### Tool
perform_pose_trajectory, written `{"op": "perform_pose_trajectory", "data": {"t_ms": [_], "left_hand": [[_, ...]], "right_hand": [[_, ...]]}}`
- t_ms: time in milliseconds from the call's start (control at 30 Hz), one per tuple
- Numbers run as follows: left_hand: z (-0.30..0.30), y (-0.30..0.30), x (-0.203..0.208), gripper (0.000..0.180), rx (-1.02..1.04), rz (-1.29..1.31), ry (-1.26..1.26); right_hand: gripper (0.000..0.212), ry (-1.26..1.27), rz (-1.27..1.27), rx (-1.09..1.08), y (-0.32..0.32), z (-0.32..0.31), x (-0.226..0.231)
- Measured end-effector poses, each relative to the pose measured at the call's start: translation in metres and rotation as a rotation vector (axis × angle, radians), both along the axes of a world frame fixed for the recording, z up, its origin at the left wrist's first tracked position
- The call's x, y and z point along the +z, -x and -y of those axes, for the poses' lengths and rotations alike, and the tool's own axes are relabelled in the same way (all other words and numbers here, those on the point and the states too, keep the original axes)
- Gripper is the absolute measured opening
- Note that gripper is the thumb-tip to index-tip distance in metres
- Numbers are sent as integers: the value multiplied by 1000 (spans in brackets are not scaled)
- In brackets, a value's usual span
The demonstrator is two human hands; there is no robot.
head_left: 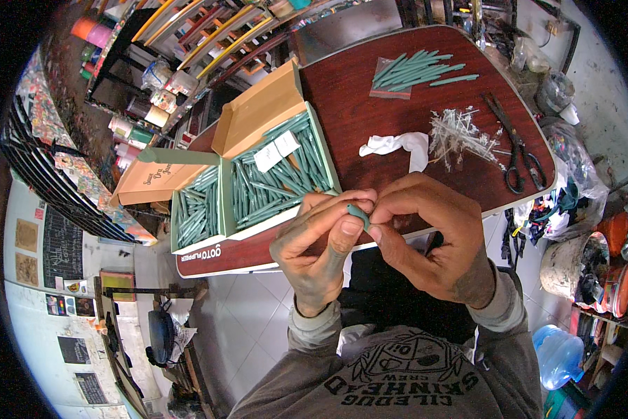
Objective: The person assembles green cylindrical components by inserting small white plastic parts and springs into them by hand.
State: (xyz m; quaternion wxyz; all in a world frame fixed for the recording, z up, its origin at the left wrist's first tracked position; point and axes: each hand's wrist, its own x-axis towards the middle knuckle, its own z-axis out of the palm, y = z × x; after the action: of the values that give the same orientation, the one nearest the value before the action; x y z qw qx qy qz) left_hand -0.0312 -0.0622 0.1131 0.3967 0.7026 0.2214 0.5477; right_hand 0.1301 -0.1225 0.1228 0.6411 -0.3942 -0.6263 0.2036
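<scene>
Over the near edge of the table, my left hand [317,244] and my right hand [429,237] meet fingertip to fingertip. Between them is a small teal-green tapered piece [358,214], its one end pointing up toward the left. My left thumb and fingers pinch it from the left. The thumb and forefinger of my right hand close on its right end, which they partly hide. Just beyond my left hand lies an open box [326,157] full of similar teal sticks [258,188], with a white slip [277,151] on top.
A smaller open box [201,246] of teal sticks adjoins the first. Across the dark red table [342,84] lie a clear bag [383,87] under loose teal sticks [425,68], crumpled white paper [397,144], a heap of thin white strips [464,136] and black scissors [515,143]. A blue water jug [559,356] stands right.
</scene>
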Motion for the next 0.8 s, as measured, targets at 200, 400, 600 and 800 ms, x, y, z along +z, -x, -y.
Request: {"op": "perform_pose_trajectory", "data": {"t_ms": [200, 400, 600, 800], "left_hand": [[10, -1, 8, 20, -89, 108, 237], [11, 1, 9, 20, -158, 131, 329], [12, -4, 10, 21, -164, 184, 360], [12, -3, 10, 23, -165, 152, 400]], "right_hand": [[17, -26, 101, -12, -5, -2, 2], [21, 5, 151, 108, -15, -2, 7], [16, -100, 153, 128, -16, -10, -3], [18, -47, 193, 170, -19, -9, 0]]}}
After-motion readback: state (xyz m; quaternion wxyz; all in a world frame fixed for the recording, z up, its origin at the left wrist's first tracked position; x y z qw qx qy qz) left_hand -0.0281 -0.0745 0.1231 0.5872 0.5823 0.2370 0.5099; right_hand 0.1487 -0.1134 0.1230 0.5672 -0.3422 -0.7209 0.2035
